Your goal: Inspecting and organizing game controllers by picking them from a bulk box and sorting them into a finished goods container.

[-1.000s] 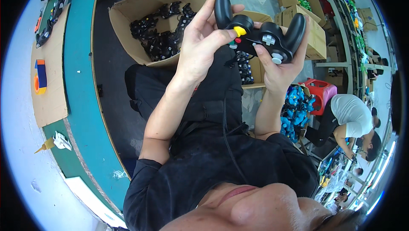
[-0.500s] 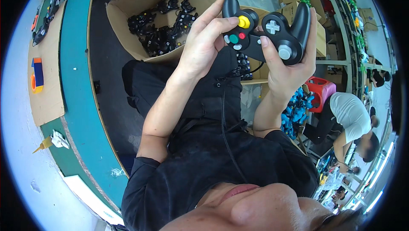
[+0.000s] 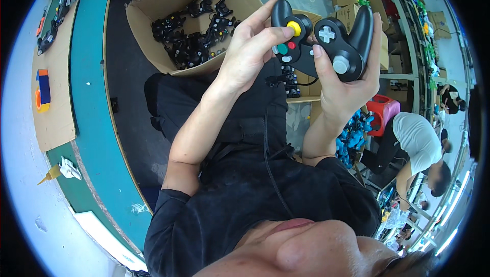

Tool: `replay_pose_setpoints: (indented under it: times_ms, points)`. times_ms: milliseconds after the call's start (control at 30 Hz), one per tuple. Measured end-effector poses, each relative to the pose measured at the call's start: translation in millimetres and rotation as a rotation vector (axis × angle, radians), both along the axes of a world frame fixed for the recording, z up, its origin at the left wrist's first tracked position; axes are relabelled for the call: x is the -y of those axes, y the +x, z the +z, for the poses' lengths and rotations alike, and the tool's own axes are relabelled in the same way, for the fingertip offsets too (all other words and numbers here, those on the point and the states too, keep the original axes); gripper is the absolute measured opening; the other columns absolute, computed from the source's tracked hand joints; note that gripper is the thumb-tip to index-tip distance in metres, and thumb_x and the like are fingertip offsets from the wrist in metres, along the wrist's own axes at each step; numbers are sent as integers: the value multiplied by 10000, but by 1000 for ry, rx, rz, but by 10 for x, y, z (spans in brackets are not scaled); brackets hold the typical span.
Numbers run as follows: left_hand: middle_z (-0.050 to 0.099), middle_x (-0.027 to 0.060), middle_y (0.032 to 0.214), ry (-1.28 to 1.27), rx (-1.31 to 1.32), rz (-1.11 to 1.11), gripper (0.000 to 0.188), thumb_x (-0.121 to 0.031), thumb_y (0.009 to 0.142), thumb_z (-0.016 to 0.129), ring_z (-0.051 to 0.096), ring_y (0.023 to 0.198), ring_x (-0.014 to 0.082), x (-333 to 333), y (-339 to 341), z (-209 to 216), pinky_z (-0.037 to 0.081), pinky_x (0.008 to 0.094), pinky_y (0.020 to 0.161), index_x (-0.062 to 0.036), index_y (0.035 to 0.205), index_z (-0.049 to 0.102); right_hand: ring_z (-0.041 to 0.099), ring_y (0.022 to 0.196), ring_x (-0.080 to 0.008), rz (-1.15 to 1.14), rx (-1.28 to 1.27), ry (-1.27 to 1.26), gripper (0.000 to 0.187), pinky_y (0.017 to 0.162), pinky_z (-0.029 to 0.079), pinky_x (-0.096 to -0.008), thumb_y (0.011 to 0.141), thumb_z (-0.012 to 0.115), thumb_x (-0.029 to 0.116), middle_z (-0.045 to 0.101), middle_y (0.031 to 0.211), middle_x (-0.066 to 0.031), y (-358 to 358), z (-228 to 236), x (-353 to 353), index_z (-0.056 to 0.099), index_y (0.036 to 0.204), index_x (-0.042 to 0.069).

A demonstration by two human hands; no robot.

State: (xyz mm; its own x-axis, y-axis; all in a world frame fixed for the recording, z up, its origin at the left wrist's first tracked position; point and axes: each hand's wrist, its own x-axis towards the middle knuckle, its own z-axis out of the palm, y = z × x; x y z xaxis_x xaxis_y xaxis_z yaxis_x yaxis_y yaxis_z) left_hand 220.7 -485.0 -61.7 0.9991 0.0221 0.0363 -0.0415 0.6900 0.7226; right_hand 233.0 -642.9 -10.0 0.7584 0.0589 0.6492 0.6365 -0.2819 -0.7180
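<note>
Up in front of me, both hands hold a black game controller [image 3: 306, 64]. Its face is toward me and its grips point away. My left hand [image 3: 244, 55] is closed round the left grip, with the thumb pressing on the yellow stick [image 3: 294, 28]. Green and red buttons show just below that stick. On the other side, my right hand [image 3: 343, 93] wraps the right grip. Its thumb lies by the middle of the controller, between the grey cross pad [image 3: 326, 34] and the grey stick [image 3: 341, 64]. Most fingers of both hands are hidden behind the controller.
An open cardboard box [image 3: 148, 34] of black controllers stands ahead to the left. A teal workbench [image 3: 97, 98] runs along my left, bearing a tape roll [image 3: 42, 93] and a glue bottle [image 3: 50, 175]. Blue controllers [image 3: 352, 136], a red stool [image 3: 378, 111] and a seated co-worker [image 3: 416, 139] are at right.
My left thumb has come further over the yellow stick. The controller's left side has shifted slightly right and nearer. My right hand keeps its hold, its thumb almost in the same place.
</note>
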Motion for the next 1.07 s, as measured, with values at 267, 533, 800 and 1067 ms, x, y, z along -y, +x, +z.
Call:
replay_pose_setpoints:
  times_ms: [267,533,800,1067]
  points:
    - [666,84,1224,45,-16,-39,673,-152,948,586,658,1098,124,19,25,7,553,296,974,16,1571,395,688,1069,-170,-17,-32,30,959,933,563,-294,720,869,-16,610,1405,-180,-1,1,7,400,1555,-53]
    - [639,65,1118,-92,-44,-59,741,-154,938,656,637,958,91,70,38,24,510,238,829,24,1591,355,692,1050,-159,-49,-35,40,935,927,566,-298,722,869,11,643,1359,-179,23,-27,50,421,1540,-60]
    - [659,116,1222,151,60,46,731,-90,930,694,674,1024,122,83,65,-59,540,275,907,35,1574,373,729,1038,-207,-105,95,-72,948,905,577,-312,715,880,45,647,1368,-207,23,-73,113,423,1540,-52]
    - [600,183,1453,737,375,293,621,-49,919,725,721,1097,220,50,58,-1,565,324,980,-108,1509,541,753,998,-231,-152,125,-109,957,862,589,-311,732,878,60,657,1357,-230,-22,-33,156,404,1558,-33]
